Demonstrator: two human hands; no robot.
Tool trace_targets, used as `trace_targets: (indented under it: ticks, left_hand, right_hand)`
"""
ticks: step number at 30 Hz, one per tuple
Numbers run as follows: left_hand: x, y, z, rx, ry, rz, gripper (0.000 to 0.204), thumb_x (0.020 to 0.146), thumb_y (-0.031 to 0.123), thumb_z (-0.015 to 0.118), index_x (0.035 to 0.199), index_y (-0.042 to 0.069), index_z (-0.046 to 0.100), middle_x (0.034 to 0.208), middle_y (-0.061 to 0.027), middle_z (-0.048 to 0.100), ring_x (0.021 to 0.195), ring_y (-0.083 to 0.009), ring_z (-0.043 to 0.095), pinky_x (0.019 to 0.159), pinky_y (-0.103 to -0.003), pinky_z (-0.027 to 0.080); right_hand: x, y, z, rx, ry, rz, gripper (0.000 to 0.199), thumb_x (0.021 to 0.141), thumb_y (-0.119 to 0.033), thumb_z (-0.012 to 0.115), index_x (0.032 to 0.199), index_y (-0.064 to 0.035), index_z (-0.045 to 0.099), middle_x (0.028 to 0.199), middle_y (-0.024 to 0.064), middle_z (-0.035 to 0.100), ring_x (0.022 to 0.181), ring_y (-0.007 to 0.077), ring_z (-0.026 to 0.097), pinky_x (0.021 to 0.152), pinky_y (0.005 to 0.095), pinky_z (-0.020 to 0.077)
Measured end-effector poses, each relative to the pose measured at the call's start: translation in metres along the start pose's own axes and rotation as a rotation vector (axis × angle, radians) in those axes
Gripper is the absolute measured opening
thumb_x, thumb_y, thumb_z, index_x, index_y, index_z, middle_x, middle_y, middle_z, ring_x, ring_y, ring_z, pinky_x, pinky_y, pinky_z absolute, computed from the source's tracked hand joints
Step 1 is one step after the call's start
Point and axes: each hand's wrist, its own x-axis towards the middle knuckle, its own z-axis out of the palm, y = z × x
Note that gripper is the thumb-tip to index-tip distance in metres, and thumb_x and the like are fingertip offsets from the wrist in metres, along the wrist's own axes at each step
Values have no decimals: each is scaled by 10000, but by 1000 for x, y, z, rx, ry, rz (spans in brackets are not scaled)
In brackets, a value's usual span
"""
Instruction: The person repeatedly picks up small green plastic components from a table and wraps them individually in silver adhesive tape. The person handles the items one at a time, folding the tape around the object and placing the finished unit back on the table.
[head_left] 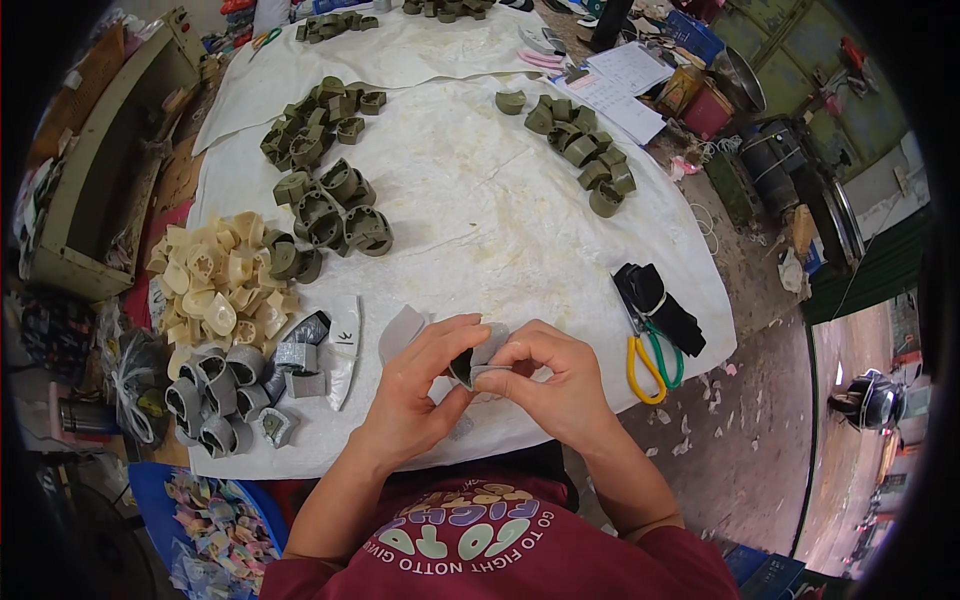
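Note:
Near the front edge of the table, both my hands are closed on one small dark piece with a grey strip (pixel 490 345). My left hand (pixel 418 385) curls its fingers and thumb round the piece's left side. With finger and thumb, my right hand (pixel 555 388) pinches the grey strip at its right. Fingers hide much of the piece. Flat grey sheets (pixel 398 332) lie just beyond my left hand. To the left are grey-covered ring-shaped pieces (pixel 215 385) and a heap of cream moulded cups (pixel 215 280).
Olive ring-shaped pieces (pixel 335 215) stand in groups on the white-covered table (pixel 460 240), with more olive pieces (pixel 585 150) at far right. Scissors (pixel 648 365) lie beside a black cloth bundle (pixel 660 308). A blue tub of scraps (pixel 215 530) stands below the table's left edge.

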Motion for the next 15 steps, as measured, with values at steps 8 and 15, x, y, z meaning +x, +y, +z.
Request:
trace_targets:
  ticks: [8, 15]
  left_hand:
    - [-5, -6, 3, -263, 44, -35, 594, 737, -147, 603, 1283, 74, 532, 1383, -131, 447, 1168, -198, 525, 865, -294, 496]
    - [-6, -13, 11, -649, 177, -111, 415, 806, -82, 639, 1203, 34, 609, 1221, -85, 490, 1014, -129, 530, 802, -261, 491]
  right_hand:
    - [1, 0, 0, -105, 60, 43, 194, 738, -107, 791, 816, -16, 639, 783, 28, 589, 691, 92, 556, 627, 241, 468]
    - [0, 12, -3, 14, -26, -33, 239, 736, -113, 794, 878, -37, 618, 915, 75, 615, 817, 125, 603, 716, 260, 493]
